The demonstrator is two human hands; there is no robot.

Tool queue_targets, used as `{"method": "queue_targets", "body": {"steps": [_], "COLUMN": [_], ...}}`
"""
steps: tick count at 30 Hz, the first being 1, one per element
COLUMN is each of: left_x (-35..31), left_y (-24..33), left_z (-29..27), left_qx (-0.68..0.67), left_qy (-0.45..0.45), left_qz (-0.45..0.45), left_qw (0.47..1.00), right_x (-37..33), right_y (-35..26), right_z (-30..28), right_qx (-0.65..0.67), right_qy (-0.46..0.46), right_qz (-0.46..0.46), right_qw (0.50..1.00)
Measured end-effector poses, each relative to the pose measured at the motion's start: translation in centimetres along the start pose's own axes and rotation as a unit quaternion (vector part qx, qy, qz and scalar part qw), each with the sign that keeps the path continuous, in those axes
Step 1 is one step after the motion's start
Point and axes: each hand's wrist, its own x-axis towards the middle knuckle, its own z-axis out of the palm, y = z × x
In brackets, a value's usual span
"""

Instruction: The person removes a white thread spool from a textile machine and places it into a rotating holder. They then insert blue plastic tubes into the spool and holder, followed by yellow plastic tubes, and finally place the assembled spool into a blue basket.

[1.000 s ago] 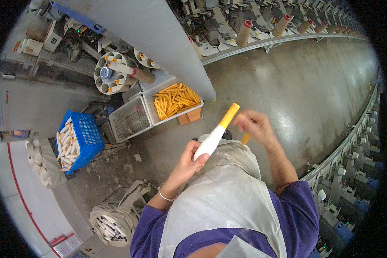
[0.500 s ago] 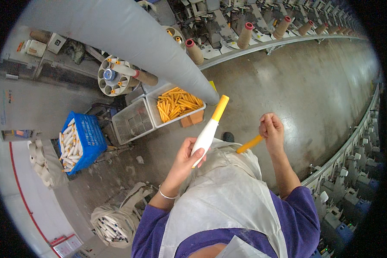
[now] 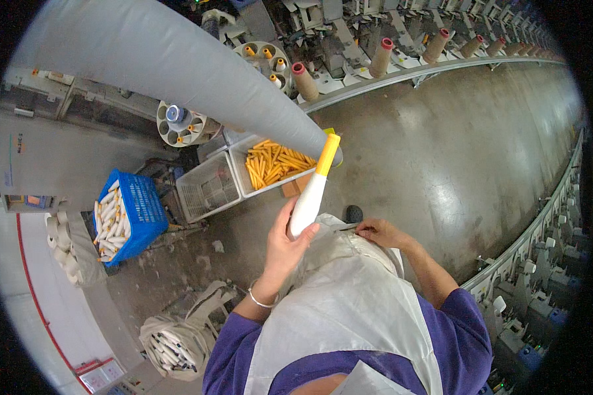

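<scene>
My left hand (image 3: 288,240) is wrapped around the lower part of a yarn bobbin (image 3: 310,201), a white-wound cop. Its bare yellow tube end (image 3: 328,155) points up and away from me. At the front of my pale apron (image 3: 349,289), my right hand (image 3: 381,233) has its fingers bent and pinched at a fold of the cloth, at what looks like a pocket edge. Part of those fingertips is hidden by the fabric. The yellow tube from the earlier frame is out of sight.
A white crate (image 3: 240,172) holds many yellow tubes (image 3: 277,163). A blue basket (image 3: 141,214) of white bobbins and a cloth sack (image 3: 171,339) stand to the left. A thick grey duct (image 3: 197,72) slants overhead. Machine rows with yarn cones (image 3: 382,59) flank the aisle floor (image 3: 454,151).
My right hand has moved down and left onto the apron front, and the yellow tube below it has vanished from view. The bobbin in my left hand has shifted slightly left and stands more upright.
</scene>
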Motion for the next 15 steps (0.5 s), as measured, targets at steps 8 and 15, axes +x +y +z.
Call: {"method": "queue_targets", "body": {"steps": [8,15], "left_x": [-0.4,-0.3], "left_y": [0.2,0.1], "left_z": [0.0,0.4], "left_qx": [0.041,0.085], "left_qy": [0.015,0.051], "left_qz": [0.05,0.08], "left_qw": [0.998,0.992], "right_x": [-0.6,1.1], "right_y": [-15.4,-18.8], "right_z": [0.8,3.8], "right_qx": [-0.209,-0.254], "right_qy": [0.232,0.297], "right_qz": [-0.268,-0.308], "right_qw": [0.911,0.867]}}
